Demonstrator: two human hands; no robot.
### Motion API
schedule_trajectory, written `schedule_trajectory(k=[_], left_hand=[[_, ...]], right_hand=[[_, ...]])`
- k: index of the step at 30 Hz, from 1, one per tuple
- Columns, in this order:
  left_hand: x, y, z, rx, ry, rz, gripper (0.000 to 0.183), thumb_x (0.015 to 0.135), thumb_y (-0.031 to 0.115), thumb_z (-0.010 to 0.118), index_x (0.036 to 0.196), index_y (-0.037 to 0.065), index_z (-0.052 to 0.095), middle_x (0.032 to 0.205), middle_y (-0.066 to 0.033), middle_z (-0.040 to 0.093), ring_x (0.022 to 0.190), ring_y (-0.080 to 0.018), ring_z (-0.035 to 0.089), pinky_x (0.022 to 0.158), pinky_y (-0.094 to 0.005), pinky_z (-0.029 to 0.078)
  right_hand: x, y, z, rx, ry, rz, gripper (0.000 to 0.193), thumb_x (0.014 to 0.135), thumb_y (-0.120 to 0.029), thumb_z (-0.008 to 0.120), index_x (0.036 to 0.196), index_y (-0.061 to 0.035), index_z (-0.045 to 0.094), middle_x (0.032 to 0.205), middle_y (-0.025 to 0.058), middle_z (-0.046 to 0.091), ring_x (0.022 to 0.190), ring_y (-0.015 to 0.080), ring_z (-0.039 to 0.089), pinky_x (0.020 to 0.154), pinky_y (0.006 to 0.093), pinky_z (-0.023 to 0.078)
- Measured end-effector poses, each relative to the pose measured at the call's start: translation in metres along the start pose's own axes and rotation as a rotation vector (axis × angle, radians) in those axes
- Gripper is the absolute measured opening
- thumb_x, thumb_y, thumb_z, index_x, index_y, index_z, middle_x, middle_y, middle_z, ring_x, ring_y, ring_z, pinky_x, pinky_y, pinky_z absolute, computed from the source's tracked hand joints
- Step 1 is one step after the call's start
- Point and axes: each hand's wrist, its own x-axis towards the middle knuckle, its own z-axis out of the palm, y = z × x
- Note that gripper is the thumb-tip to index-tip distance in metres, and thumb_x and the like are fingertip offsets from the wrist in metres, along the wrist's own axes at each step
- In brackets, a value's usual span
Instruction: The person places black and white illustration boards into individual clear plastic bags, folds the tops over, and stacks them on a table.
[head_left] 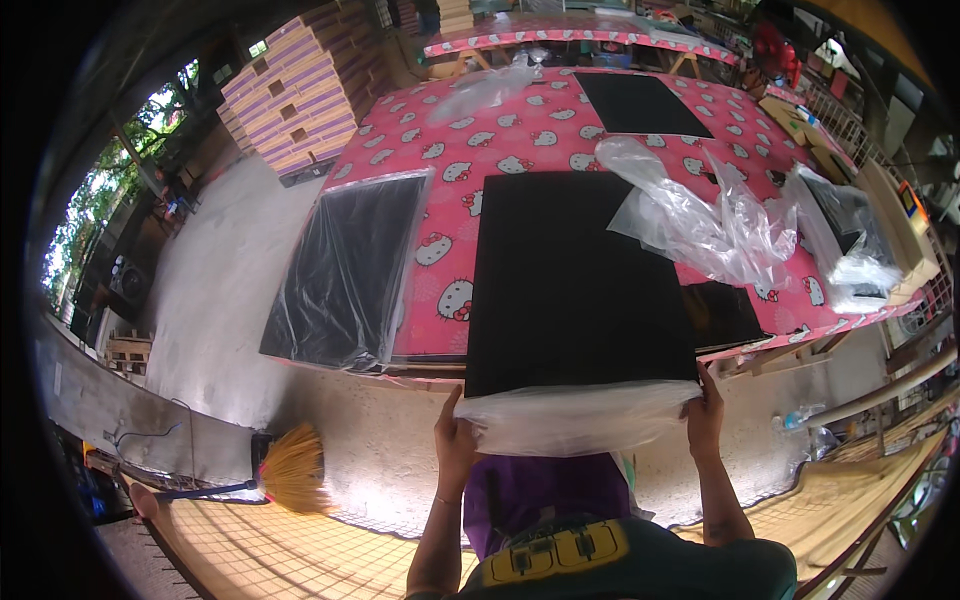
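A large flat black panel [575, 285] lies on the pink patterned table cover, its near end reaching past the table edge toward me. A see-through plastic bag [580, 415] is gathered around that near end. My left hand [457, 440] grips the bag at its left side, and my right hand [705, 405] pinches it at the right corner. Some fingers are hidden behind the plastic. To the left lies another black panel [345, 270] wrapped in plastic. A crumpled plastic bag [700, 215] partly covers the right side of the panel in front of me.
Farther back lies a bare black panel [645, 105]. At the table's right side is a plastic-wrapped bundle [850, 235]. Stacked cartons [295, 95] stand at the far left. A straw broom [292, 470] is on the floor at left, near a yellow mesh-patterned sheet [260, 545].
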Motion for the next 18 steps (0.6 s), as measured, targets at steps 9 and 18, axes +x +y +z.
schedule_trajectory(k=[9, 18], left_hand=[[-0.005, 0.022, 0.000, 0.389, -0.009, 0.018, 0.050, 0.080, -0.002, 0.039, 0.129, -0.003, 0.048, 0.076, -0.0124, 0.063, 0.061, -0.0106, 0.052, 0.056, -0.0264, 0.045], [0.006, 0.047, -0.032, -0.224, -0.059, 0.073, 0.013, 0.075, -0.007, 0.055, 0.081, 0.002, 0.049, 0.072, -0.0052, 0.057, 0.063, -0.0082, 0.056, 0.050, -0.0221, 0.046]], right_hand=[[-0.001, -0.008, 0.000, -0.038, 0.054, 0.011, 0.049, 0.081, 0.006, 0.037, 0.129, 0.0023, 0.049, 0.081, 0.0064, 0.060, 0.056, 0.0070, 0.051, 0.051, 0.0222, 0.044], [0.017, -0.030, -0.037, 0.275, -0.158, -0.053, 0.026, 0.073, -0.001, 0.051, 0.099, -0.0022, 0.056, 0.076, 0.0048, 0.059, 0.066, 0.0117, 0.057, 0.058, 0.0233, 0.046]])
